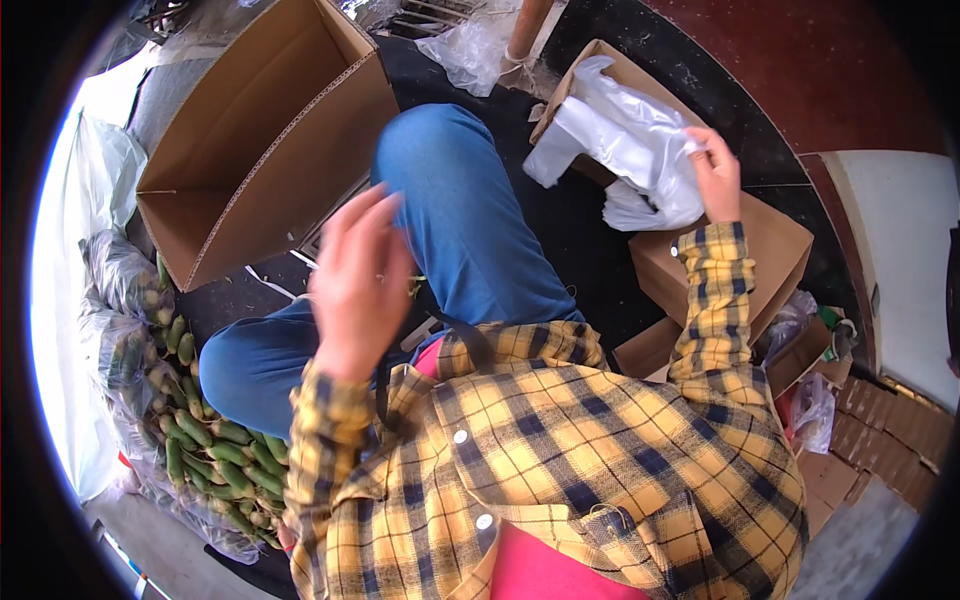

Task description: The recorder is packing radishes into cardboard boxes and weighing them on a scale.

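Note:
My right hand (718, 178) pinches the edge of a white plastic bag (685, 190) between thumb and fingers. That bag belongs to a loose stack of thin white plastic bags (615, 130), which spills over the sides of a small cardboard box (598, 52). Over my bent left leg hangs my left hand (358, 280), slightly blurred, its fingers stretched and apart with nothing visible in them. Just beyond it stands a large open cardboard box (290, 165), and its visible inside holds nothing.
Long green vegetables (235, 460) with pale ends are heaped at my left, beside filled clear plastic bags (120, 330). A closed brown carton (770, 245) sits by my right forearm. Flattened cardboard (890, 435) lies farther right. A wooden post (527, 28) rises at the back.

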{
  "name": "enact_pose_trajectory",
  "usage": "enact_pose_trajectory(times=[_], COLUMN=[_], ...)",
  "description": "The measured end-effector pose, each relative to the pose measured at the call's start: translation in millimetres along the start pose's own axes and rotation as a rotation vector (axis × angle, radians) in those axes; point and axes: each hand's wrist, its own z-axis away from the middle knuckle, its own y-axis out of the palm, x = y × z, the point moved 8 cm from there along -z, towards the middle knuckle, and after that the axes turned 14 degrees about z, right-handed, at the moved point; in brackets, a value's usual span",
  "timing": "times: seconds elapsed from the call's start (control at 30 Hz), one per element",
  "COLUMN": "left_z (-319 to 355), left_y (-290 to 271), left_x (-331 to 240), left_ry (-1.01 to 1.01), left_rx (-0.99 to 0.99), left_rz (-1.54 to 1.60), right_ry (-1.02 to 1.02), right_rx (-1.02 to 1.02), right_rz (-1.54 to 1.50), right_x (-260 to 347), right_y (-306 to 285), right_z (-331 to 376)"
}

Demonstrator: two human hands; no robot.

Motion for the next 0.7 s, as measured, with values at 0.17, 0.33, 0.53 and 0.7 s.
enact_pose_trajectory(times=[0.17, 0.33, 0.53, 0.7], left_z=[-57.0, -51.6, -55.2, -31.5], left_y=[163.8, 263.5, 233.8, 197.2], left_x=[-15.5, 22.8, -33.6, -55.6], left_ry=[0.082, 0.142, 0.409, 0.518], left_rx=[0.426, 0.577, 0.460, 0.439], left_rz=[0.017, 0.064, -0.041, -0.153], right_ry=[-0.043, 0.058, 0.154, 0.154], right_rx=[0.252, 0.283, 0.023, -0.012], right_rz=[-0.075, -0.236, 0.556, 0.776], right_x=[20.4, 19.3, -34.8, -95.6], right_y=[41.4, 57.8, 95.5, 119.7], right_z=[25.9, 50.1, 88.0, 68.0])
